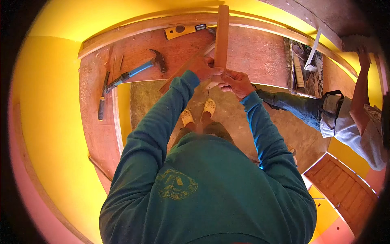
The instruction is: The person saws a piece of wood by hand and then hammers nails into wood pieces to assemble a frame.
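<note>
A reddish-brown wooden strip (222, 36) points away from me across the workbench. My left hand (204, 69) is closed around its near end, thumb and fingers against the wood. Just right of that end, my right hand (237, 84) has its fingers pinched together; what is between them is too small to tell. Thin, nail-like pieces (208, 90) show below the hands, in front of the floor. Another wooden piece (178, 76) slants under my left hand toward the bench's front edge.
On the bench (134, 49) lie a blue-handled claw hammer (136, 71), a chisel-like tool (103, 97) and a yellow spirit level (183, 31). An open box of wood and tools (306, 67) sits at right, a metal square (313, 49) beside it. Another person (345, 114) stands at right, one arm raised.
</note>
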`<state>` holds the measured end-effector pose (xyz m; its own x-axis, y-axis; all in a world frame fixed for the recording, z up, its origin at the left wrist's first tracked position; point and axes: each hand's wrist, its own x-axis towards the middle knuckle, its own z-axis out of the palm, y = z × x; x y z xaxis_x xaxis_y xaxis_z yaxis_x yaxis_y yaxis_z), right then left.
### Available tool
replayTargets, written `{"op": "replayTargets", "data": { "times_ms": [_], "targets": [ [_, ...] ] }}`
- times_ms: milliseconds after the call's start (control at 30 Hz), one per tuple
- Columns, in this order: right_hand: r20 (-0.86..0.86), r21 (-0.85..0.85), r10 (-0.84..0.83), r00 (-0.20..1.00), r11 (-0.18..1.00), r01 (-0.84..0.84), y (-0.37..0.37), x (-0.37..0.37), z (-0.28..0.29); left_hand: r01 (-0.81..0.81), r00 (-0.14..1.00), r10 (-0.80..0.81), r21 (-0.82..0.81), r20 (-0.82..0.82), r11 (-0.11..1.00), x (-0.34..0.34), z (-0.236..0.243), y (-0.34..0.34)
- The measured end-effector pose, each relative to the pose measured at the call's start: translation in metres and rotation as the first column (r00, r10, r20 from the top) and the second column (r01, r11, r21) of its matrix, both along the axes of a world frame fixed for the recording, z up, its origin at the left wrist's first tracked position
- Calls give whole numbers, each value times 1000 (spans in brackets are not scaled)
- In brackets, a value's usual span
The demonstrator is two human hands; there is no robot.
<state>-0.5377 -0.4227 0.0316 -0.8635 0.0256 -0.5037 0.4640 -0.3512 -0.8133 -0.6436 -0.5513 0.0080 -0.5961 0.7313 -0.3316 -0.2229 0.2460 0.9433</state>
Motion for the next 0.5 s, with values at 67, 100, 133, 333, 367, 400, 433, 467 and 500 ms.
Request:
{"op": "replayTargets", "data": {
  "times_ms": [67, 100, 133, 333, 367, 400, 433, 467, 500],
  "targets": [
    [7, 23, -13, 1000, 1000, 12, 0, 0, 1, 48, 998, -46, -46, 30, 998, -1, 1, 1],
    [7, 26, -10, 1000, 1000, 10, 1, 1, 1, 54, 998, -52, -63, 23, 997, -2, -5, 3],
    [5, 33, -10, 1000, 999, 10, 2, 1, 2, 63, 998, -62, -76, 14, 995, -4, -13, 5],
    [-62, 257, 110, 992, 962, -91, -1, -2, -14, -7, 985, -21, 157, 173, 988, -8, -23, -10],
    [-66, 288, 57, 996, 957, -36, 9, 6, -14, -59, 975, 53, 23, 216, 998, -2, -10, -12],
    [-155, 512, 44, 987, 858, 42, 14, 10, -12, -50, 970, 52, -15, 236, 999, -3, -7, -15],
    [-234, 697, 50, 971, 705, 132, 24, 13, -13, -41, 966, 54, -56, 254, 998, -5, -5, -14],
    [-240, 698, -44, 970, 687, 204, 45, 22, -21, -20, 960, 40, -75, 277, 997, -3, 2, -12],
    [-247, 695, -135, 959, 665, 273, 73, 36, -27, -2, 954, 31, -99, 298, 995, -2, 7, -11]
  ]
}}
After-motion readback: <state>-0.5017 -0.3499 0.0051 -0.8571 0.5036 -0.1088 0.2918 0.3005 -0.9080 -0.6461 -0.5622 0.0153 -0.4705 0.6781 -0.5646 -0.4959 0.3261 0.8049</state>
